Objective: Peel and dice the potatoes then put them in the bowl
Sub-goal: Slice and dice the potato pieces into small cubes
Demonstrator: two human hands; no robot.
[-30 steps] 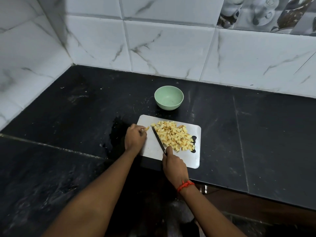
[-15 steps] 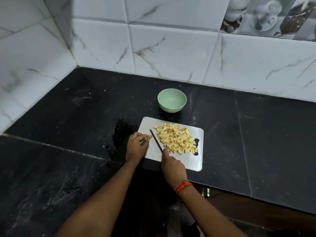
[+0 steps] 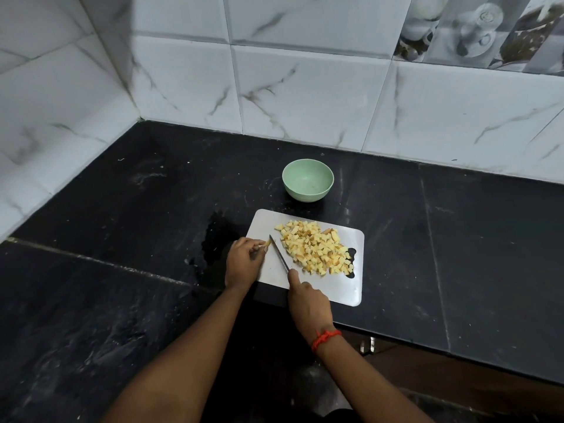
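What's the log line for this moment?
stage: dicing | left hand: pinches potato strip | right hand: grips knife | dice: piled on board | bowl: empty

Left grip (image 3: 244, 261) pinches potato piece (image 3: 266, 244); right grip (image 3: 309, 303) curled round knife (image 3: 279, 255), forefinger extended

Black stone table (image 3: 122, 209) meets white marbled wall tiles (image 3: 305, 96) in a corner (image 3: 140, 119); grey picture tiles (image 3: 476, 29) of crockery sit higher up.
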